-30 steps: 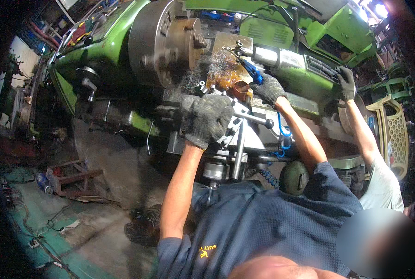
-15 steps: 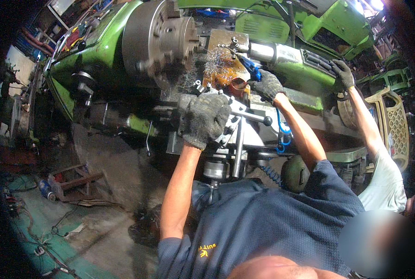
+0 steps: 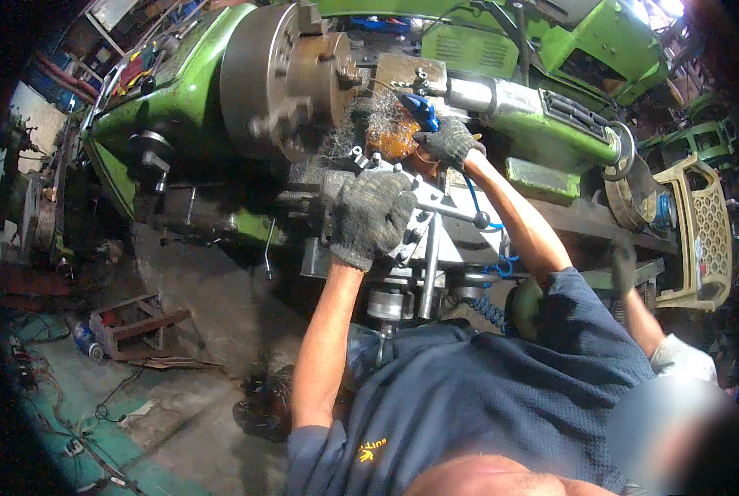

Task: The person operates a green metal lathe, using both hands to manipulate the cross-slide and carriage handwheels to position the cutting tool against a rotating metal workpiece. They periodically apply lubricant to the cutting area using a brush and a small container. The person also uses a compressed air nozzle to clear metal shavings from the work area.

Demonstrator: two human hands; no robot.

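My right hand (image 3: 450, 142), in a dark work glove, is closed on a blue air blow gun (image 3: 420, 111). Its nozzle side faces the lathe chuck (image 3: 249, 83), and a blue hose (image 3: 473, 197) trails from it. Metal shavings (image 3: 381, 112) and brownish, wet-looking chips lie beside the gun. My gloved left hand (image 3: 369, 213) is closed at the lathe's carriage, left of a lever with a black ball knob (image 3: 481, 219); what its fingers hold is hidden. Part of the chuck looks blurred.
The green tailstock (image 3: 543, 120) stands to the right, with a ring handwheel (image 3: 621, 150). A co-worker's gloved hand (image 3: 623, 263) hangs below it, near a beige plastic chair (image 3: 700, 240). On the lower-left floor are a rusty frame (image 3: 146, 326), a can (image 3: 86, 341) and cables (image 3: 80, 438).
My right hand has moved left with the blow gun, closer to the chuck. The co-worker's hand has left the tailstock and dropped lower. My left hand has stayed almost in place.
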